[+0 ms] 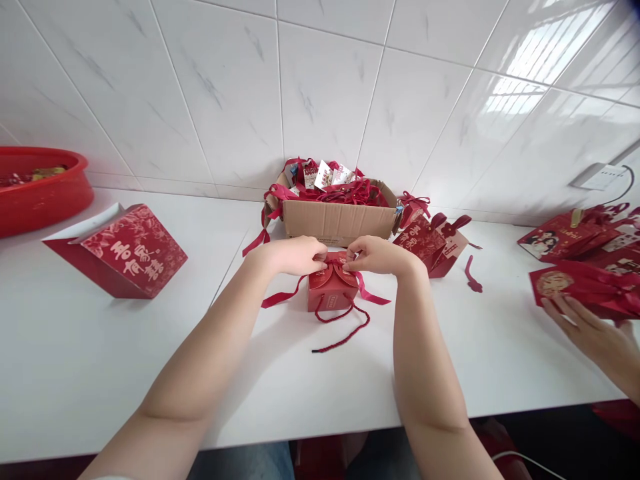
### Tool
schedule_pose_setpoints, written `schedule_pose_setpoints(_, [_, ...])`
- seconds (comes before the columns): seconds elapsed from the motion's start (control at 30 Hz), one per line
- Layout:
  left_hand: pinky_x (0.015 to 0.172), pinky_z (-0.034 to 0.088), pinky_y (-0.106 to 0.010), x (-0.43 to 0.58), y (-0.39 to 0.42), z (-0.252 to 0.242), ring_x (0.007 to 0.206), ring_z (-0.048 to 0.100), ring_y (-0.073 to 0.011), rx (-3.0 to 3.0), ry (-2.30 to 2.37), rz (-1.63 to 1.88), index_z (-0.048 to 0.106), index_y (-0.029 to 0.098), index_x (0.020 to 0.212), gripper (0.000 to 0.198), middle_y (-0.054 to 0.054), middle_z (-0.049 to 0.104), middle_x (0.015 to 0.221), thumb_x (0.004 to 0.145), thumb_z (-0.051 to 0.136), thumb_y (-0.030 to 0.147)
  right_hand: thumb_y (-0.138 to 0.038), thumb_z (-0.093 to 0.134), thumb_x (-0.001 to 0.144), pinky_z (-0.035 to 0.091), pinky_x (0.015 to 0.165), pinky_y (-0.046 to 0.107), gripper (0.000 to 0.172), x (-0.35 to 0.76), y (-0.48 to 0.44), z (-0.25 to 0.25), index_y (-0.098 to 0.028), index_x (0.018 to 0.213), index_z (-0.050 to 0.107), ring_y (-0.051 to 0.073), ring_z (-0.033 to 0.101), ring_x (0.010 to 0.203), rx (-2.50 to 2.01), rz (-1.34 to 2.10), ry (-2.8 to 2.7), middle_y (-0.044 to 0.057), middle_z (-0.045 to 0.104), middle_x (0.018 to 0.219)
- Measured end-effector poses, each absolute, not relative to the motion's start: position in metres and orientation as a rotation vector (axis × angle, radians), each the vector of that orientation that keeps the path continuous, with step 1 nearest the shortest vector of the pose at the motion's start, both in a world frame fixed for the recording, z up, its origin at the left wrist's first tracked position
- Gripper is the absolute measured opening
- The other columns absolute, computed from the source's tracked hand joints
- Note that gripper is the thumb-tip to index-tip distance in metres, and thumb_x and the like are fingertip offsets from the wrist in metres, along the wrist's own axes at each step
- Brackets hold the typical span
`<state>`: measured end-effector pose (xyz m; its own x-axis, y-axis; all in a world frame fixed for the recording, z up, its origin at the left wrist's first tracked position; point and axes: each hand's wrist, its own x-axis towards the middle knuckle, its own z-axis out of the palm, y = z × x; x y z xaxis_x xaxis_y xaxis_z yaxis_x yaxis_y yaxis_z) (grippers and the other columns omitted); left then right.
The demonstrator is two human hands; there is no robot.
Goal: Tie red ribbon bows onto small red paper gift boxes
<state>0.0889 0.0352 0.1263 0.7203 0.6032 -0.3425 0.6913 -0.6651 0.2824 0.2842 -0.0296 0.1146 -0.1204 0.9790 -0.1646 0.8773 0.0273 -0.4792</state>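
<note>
A small red gift box (331, 299) stands upright on the white table, with a twisted red cord handle (345, 341) hanging loose in front of it. Across its top runs a red ribbon (373, 297), whose two tails spread left and right over the tabletop. My left hand (304, 255) pinches the ribbon at the top left of the box. From the other side, my right hand (373, 255) has thumb and fingers closed on the ribbon close to the middle. Part of the ribbon's knot is hidden by my fingers.
Behind the box is a cardboard carton (340, 220) of ribbons and tags. A larger red box (137, 250) lies tilted at left, near a red basin (43, 193). Red boxes (425, 243) stand right of the carton. Far right, another person's hand (595, 337) holds a red box.
</note>
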Motion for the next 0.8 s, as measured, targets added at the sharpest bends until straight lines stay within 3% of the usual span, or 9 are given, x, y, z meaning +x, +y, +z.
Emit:
schedule_pose_setpoints(0.23, [0.064,0.042,-0.032,0.089,0.033,0.128,0.086,0.061,-0.0246,2.565,1.008,-0.36,0.056,0.021,0.086,0.023,-0.01,0.062,0.108,0.082,0.045,0.041,-0.041,0.066,0.071,0.039,0.056,0.026,0.019,0.281,-0.034,0.119,-0.022,0.069,0.065,0.013,0.053,0.062,-1.857,0.748,-2.1,0.0,0.062,0.073])
schedule_pose_setpoints(0.5, [0.063,0.042,-0.033,0.089,0.033,0.129,0.084,0.061,-0.0244,2.56,1.003,-0.397,0.053,0.022,0.084,0.02,-0.008,0.063,0.109,0.081,0.045,0.039,-0.036,0.08,0.059,0.052,0.066,0.027,0.014,0.278,-0.041,0.125,-0.033,0.055,0.066,0.019,0.067,0.08,-1.736,0.723,-2.0,0.0,0.07,0.076])
schedule_pose_setpoints(0.63, [0.064,0.042,-0.032,0.087,0.037,0.126,0.084,0.061,-0.0227,2.567,0.969,-0.371,0.055,0.023,0.086,0.022,-0.007,0.062,0.109,0.08,0.045,0.042,-0.035,0.08,0.059,0.05,0.061,0.023,0.015,0.278,-0.041,0.126,-0.032,0.054,0.067,0.016,0.068,0.077,-1.719,0.708,-2.034,-0.001,0.07,0.071])
schedule_pose_setpoints(0.8, [0.064,0.041,-0.03,0.085,0.041,0.123,0.082,0.059,-0.0207,2.569,0.961,-0.346,0.057,0.022,0.086,0.023,-0.007,0.06,0.108,0.079,0.048,0.042,-0.041,0.072,0.068,0.044,0.06,0.021,0.016,0.281,-0.041,0.123,-0.027,0.06,0.07,0.009,0.063,0.068,-1.71,0.648,-2.143,-0.003,0.07,0.069])
